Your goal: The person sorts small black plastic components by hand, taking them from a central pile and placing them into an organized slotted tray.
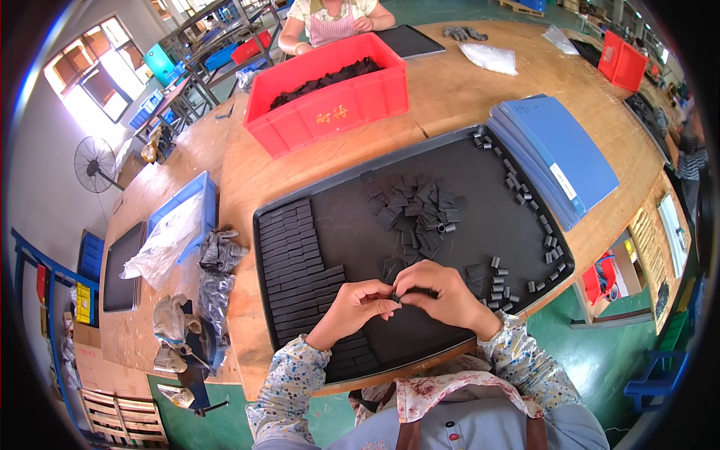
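Observation:
Over the near part of a black tray [352, 178], my left hand [352, 309] and my right hand [442, 294] meet, fingertips pinched together. Between them is a small dark piece [395, 297], mostly covered by the fingers, so its kind cannot be made out. Neat rows of flat black strips [292, 262] fill the tray's left side, beside my left hand. A loose heap of thin black flat pieces [416, 206] lies beyond my hands. Short black tubes [551, 241] are scattered along the right edge, with more tubes [499, 281] close to my right hand.
Behind the tray stands a red bin [330, 112] full of black pieces. Blue folders [559, 154] are stacked at the right. A blue crate [184, 214] with plastic bags and some gloves [221, 251] sit left. Across the table a person [334, 22] sits by another black tray [410, 41].

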A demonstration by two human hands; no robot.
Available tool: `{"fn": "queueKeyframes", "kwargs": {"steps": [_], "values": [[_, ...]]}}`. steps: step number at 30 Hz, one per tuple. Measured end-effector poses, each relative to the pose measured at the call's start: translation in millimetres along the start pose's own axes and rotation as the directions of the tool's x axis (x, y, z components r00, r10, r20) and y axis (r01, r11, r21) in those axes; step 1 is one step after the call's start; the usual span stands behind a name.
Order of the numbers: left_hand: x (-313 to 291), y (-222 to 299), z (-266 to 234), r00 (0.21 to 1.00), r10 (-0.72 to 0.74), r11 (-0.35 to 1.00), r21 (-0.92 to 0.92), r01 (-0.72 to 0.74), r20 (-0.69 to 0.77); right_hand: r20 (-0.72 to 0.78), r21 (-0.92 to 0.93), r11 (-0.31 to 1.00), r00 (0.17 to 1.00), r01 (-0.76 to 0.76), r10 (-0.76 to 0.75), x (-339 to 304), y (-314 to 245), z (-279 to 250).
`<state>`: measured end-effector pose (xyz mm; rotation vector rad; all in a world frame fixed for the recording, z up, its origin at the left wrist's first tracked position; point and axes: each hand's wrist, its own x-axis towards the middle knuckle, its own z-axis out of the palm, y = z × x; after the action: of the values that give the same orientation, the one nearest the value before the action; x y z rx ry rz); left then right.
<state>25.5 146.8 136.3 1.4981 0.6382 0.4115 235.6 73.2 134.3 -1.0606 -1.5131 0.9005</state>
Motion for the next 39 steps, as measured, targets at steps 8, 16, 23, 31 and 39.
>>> {"fn": "queueKeyframes", "kwargs": {"steps": [8,16,23,31,39], "values": [[4,15,-20,0.966,0.198,0.963,0.217,-0.16,-0.167,-0.125,-0.105,0.994,0.992,0.019,-0.032,7,-12,-4],[20,-7,-70,0.804,0.573,0.455,0.878,-0.152,-0.158,0.235,-0.62,0.735,0.958,0.276,-0.163,18,10,3],[17,-11,-76,0.825,0.529,0.503,0.856,-0.118,-0.197,0.153,-0.598,0.768,0.973,0.229,-0.172,12,19,4],[10,17,-29,0.89,0.402,0.736,0.654,-0.175,-0.214,-0.083,-0.417,0.871,0.944,0.258,-0.32,12,7,4],[6,-1,-13,0.981,0.181,0.972,0.167,-0.167,-0.072,-0.102,-0.642,0.749,0.949,0.167,-0.299,28,16,-30]]}}
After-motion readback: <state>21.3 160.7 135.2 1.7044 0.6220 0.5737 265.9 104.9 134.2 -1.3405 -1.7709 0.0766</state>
